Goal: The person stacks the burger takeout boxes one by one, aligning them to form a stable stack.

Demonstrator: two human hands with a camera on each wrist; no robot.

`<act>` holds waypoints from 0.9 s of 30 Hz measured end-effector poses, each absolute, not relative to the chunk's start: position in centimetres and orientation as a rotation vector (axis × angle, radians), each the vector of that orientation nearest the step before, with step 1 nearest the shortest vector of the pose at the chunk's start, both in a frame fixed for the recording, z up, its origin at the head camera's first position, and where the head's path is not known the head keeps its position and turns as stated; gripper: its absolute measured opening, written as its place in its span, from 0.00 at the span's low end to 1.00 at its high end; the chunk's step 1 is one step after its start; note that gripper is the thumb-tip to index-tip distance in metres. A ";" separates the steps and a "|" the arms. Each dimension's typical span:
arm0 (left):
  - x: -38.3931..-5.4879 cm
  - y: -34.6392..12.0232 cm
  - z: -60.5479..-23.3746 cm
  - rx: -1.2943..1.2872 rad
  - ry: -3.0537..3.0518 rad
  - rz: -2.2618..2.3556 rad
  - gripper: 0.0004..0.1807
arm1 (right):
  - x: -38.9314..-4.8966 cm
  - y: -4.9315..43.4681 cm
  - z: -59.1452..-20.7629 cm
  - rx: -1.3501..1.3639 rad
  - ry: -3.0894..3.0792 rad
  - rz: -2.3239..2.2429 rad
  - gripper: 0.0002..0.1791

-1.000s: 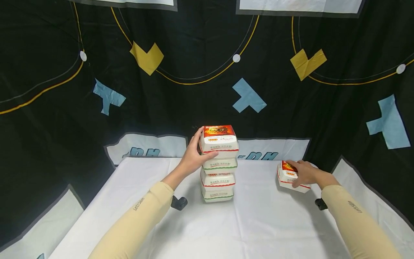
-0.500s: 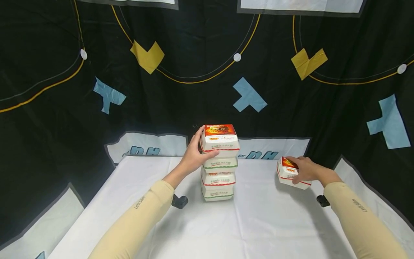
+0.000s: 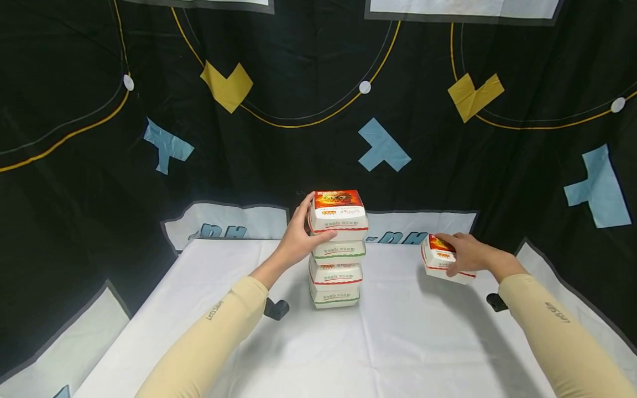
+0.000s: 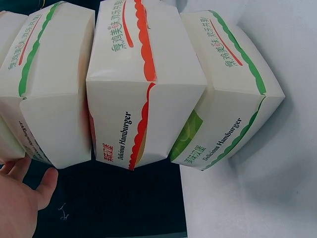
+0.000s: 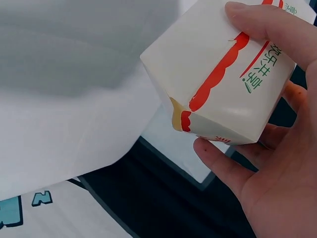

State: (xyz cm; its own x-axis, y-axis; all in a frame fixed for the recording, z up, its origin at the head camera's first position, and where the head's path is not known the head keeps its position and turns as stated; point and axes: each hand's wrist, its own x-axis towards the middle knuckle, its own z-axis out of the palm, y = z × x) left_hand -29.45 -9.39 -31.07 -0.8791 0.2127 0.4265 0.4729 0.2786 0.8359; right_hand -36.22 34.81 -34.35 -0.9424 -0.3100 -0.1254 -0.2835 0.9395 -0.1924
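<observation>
Several white hamburger boxes form an upright stack in the middle of the white table. A red-edged top box point(image 3: 338, 221) rests on a green-edged box point(image 3: 339, 252), with a red-edged box point(image 3: 335, 275) and a green-edged bottom box point(image 3: 335, 298) below. My left hand point(image 3: 297, 242) holds the top box at its left side, thumb across the front. On the right, my right hand point(image 3: 473, 257) grips another red-edged hamburger box point(image 3: 438, 264), raised over the table. In the right wrist view, the thumb presses one face of that box point(image 5: 213, 69) and fingers wrap behind.
The white-covered table point(image 3: 398, 342) ends at a far edge just behind the stack. Beyond it hangs a black backdrop point(image 3: 308, 155) with yellow and blue patches. A black wrist camera point(image 3: 276, 310) sits under the left wrist, another point(image 3: 496, 302) under the right.
My right hand has raised its hamburger box off the table and moved it slightly away and to the left. The left hand and the stack stay in place.
</observation>
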 end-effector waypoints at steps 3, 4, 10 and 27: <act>-29.5 -9.4 -31.1 -0.637 -2.313 -1.641 0.54 | -36.2 34.5 -33.8 -0.461 2.943 -0.248 0.55; -29.5 -9.4 -31.1 -0.636 -2.312 -1.643 0.54 | -36.2 34.4 -33.7 -0.461 2.943 -0.243 0.55; -29.6 -9.4 -31.1 -0.636 -2.307 -1.650 0.54 | -36.1 34.0 -32.7 -0.479 2.948 -0.224 0.57; -29.3 -9.4 -31.2 -0.621 -2.322 -1.645 0.54 | -35.1 31.6 -29.6 -0.571 2.976 -0.214 0.54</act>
State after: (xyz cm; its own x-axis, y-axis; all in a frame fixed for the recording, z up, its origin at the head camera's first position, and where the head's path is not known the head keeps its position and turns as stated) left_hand -29.35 -9.41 -31.22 -0.8842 0.2069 0.4188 0.4637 0.2805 0.8404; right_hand -35.07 31.62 -29.65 -0.9241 -0.3748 -0.0749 -0.3603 0.9196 -0.1569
